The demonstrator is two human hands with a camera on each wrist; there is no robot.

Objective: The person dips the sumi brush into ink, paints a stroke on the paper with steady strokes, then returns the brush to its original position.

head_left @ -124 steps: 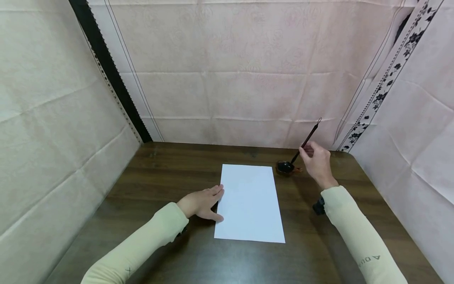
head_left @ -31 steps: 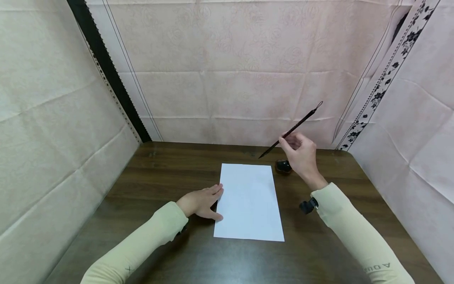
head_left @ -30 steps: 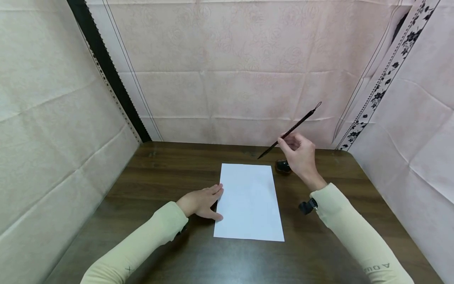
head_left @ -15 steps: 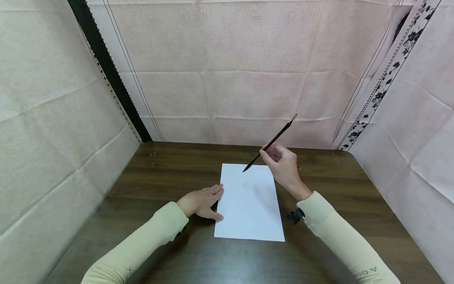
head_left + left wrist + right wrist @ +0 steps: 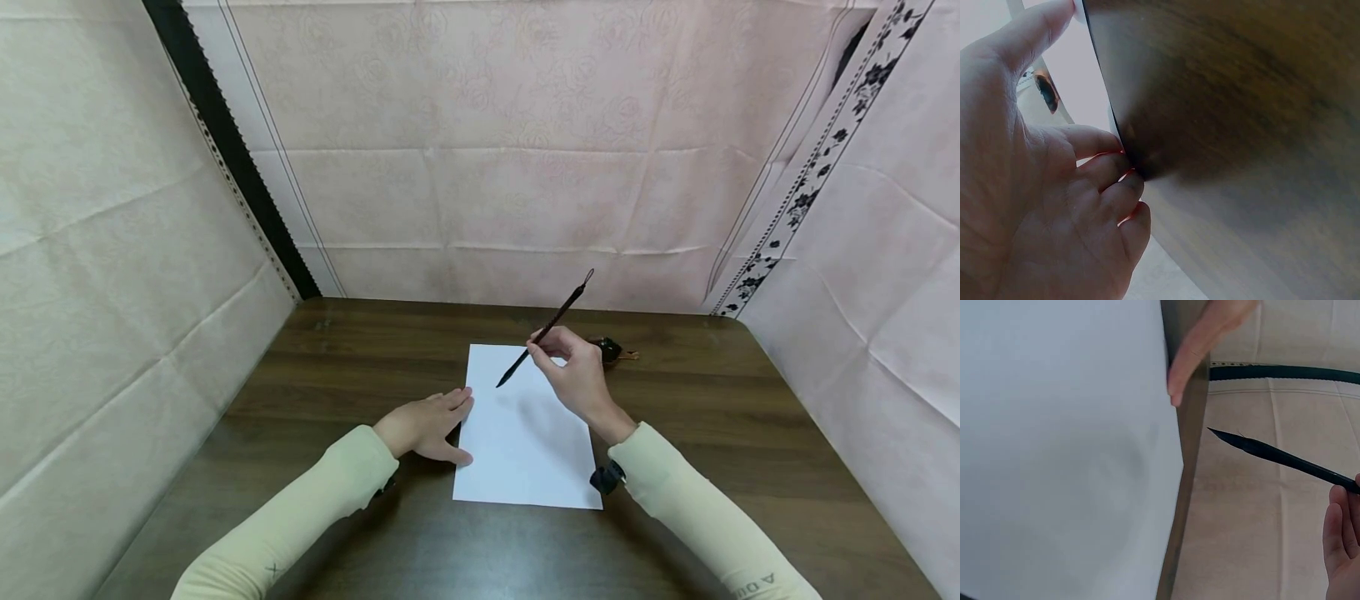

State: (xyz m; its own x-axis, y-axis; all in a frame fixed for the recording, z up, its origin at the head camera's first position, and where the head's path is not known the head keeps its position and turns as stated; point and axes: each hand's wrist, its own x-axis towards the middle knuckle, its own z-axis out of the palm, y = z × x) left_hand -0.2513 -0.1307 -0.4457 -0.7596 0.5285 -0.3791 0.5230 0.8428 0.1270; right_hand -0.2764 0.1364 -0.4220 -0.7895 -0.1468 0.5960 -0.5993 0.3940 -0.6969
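A blank white sheet of paper [image 5: 517, 450] lies on the brown wooden table. My left hand [image 5: 427, 427] rests on its left edge, fingers spread, with the thumb and fingertips touching the paper. In the right hand [image 5: 573, 375] a dark calligraphy brush [image 5: 558, 315] is pinched between thumb and fingers, its looped end up and to the right. The brush's pointed black tip hangs over the upper part of the sheet; the right wrist view shows the tip [image 5: 1229, 436] apart from the paper. Behind the right hand, a small dark ink dish [image 5: 606, 348] is partly hidden.
The wooden tabletop [image 5: 330, 392] reaches back to a pale cloth wall [image 5: 465, 200]. Cloth hangings also stand at the left [image 5: 135, 250] and right [image 5: 862, 275], the right one bordered by a black floral band [image 5: 802, 200].
My right hand has carried the brush from the ink dish leftward and toward me, over the paper. The left hand has stayed in place on the sheet's edge.
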